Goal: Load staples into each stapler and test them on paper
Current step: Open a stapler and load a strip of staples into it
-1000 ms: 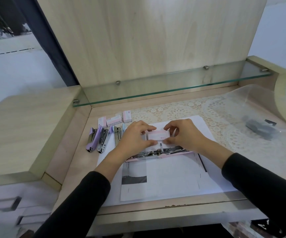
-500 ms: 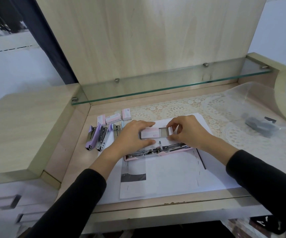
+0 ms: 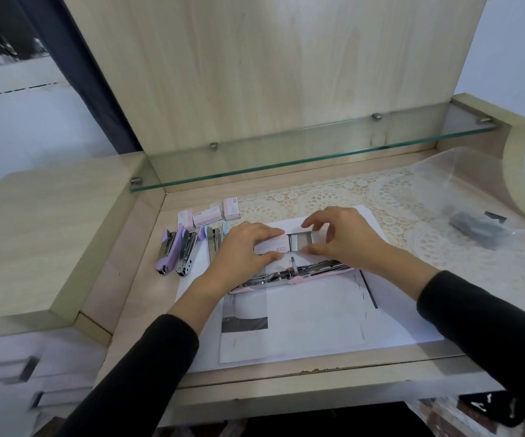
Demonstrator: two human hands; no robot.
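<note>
A small pink-and-white staple box (image 3: 272,246) is held over the sheets of paper (image 3: 311,323). My left hand (image 3: 242,250) grips its sleeve. My right hand (image 3: 340,236) pinches the inner tray (image 3: 300,242), which is slid partly out and shows grey staples. Just below the hands a pink stapler (image 3: 289,275) lies flipped open on the paper, its metal channel facing up. To the left lie a purple stapler (image 3: 168,252), a silver open one (image 3: 187,252) and a light blue one (image 3: 215,238), partly hidden by my left hand.
Three more staple boxes (image 3: 207,216) sit at the back left of the desk. A clear plastic bag with a dark stapler (image 3: 475,228) lies at the right on a lace mat (image 3: 380,200). A glass shelf (image 3: 286,156) runs above the back of the desk.
The inner tray has been drawn out to the right from the box sleeve, exposing the staples. Both hands stay above the open pink stapler.
</note>
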